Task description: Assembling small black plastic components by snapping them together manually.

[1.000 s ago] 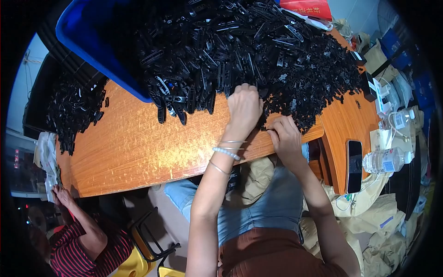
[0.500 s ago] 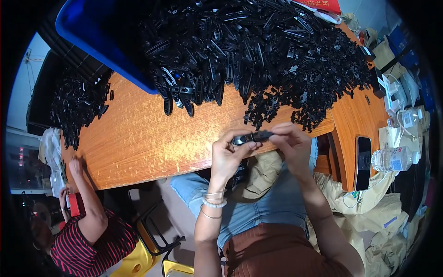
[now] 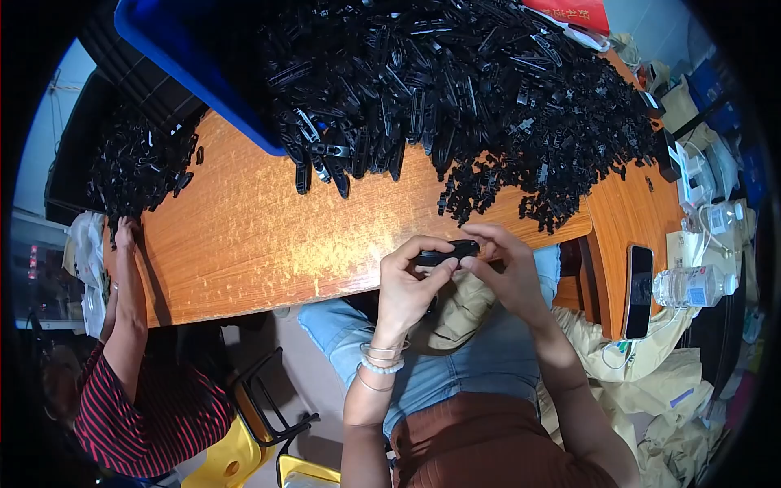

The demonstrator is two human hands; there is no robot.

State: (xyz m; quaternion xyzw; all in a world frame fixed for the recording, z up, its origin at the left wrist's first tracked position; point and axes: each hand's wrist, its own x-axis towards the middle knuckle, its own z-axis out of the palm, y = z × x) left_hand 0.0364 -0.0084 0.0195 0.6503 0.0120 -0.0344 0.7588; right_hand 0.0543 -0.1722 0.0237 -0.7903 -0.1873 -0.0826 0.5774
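In front of my lap, just off the table's near edge, my left hand (image 3: 404, 281) grips a slim, elongated black plastic part (image 3: 443, 254) between thumb and fingers. At the part's right end, my right hand (image 3: 512, 272) has its thumb and fingertips closed on it; whether a smaller piece is pinched there is hidden. Beyond my hands lies a big heap of similar long black parts (image 3: 382, 98). Small black clip-like pieces (image 3: 480, 183) spread along that heap's near right side.
A blue bin (image 3: 203, 102) leans over the wooden table (image 3: 260, 236) at far left. Another person's hand (image 3: 124, 232) is at a second black pile (image 3: 134, 175). On the right are a phone (image 3: 639, 289), a plastic bottle (image 3: 691, 285) and brown paper (image 3: 651, 382).
The black part has turned in my hands, and my right fingers have come closer around its end. At left, the other person's arm has reached forward to the pile.
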